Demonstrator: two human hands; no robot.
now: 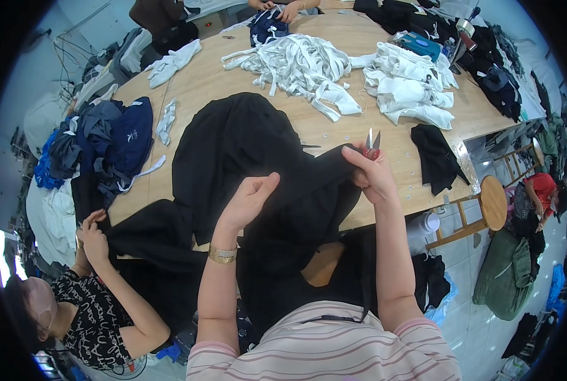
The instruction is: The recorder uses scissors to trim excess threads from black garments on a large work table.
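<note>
A large piece of black cloth [232,136] lies in folds across the near part of the table and hangs over its edge toward me. My left hand [250,202] has its fingers curled into this cloth, the thumb on the near side. Between my hands a stretch of the fabric runs up to the right. My right hand [375,176] pinches that end between thumb and fingers. The same hand also holds red-handled scissors [372,147], blades pointing up and slightly parted. Part of each hand's fingers is hidden.
White fabric strips [296,60] and stacked white pieces [407,86] lie farther back on the wooden table [197,70]. Dark garments [108,136] are heaped at left. A co-worker [93,305] handles black cloth close on my left. A stool [492,203] stands right.
</note>
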